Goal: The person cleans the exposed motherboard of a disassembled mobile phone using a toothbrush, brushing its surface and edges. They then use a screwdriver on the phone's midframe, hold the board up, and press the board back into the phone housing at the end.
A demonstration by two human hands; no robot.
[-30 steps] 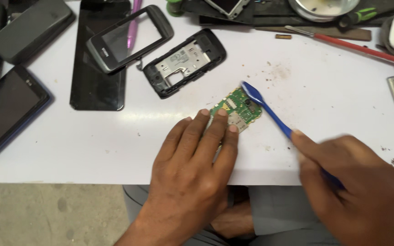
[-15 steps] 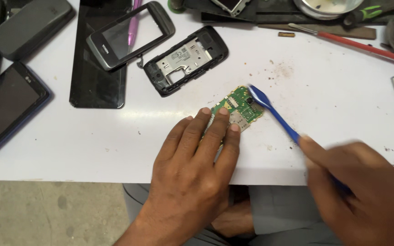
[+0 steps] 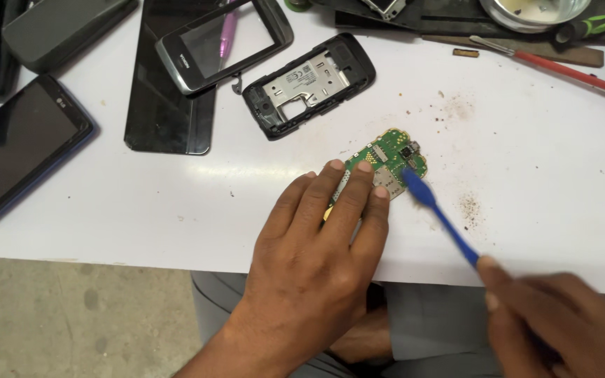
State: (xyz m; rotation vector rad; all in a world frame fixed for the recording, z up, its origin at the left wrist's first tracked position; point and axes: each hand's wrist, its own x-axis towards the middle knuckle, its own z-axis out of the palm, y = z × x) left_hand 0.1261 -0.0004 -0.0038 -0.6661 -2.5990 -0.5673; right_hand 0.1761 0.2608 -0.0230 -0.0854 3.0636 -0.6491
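The left hand (image 3: 316, 245) lay flat in the middle of the frame. Its fingers were close together and pressed down on the green board (image 3: 390, 159), likely so it could not slide. The right hand (image 3: 561, 322), at the lower right, had its fingers wrapped around a blue brush (image 3: 439, 217). The brush tip touched the board's right side. The board sat on the white table (image 3: 526, 140), near the front edge. Brown dust (image 3: 469, 206) lay just right of it. There was open room to the right. A black shell (image 3: 309, 84) lay above, and a dark phone (image 3: 19, 147) sat far left.
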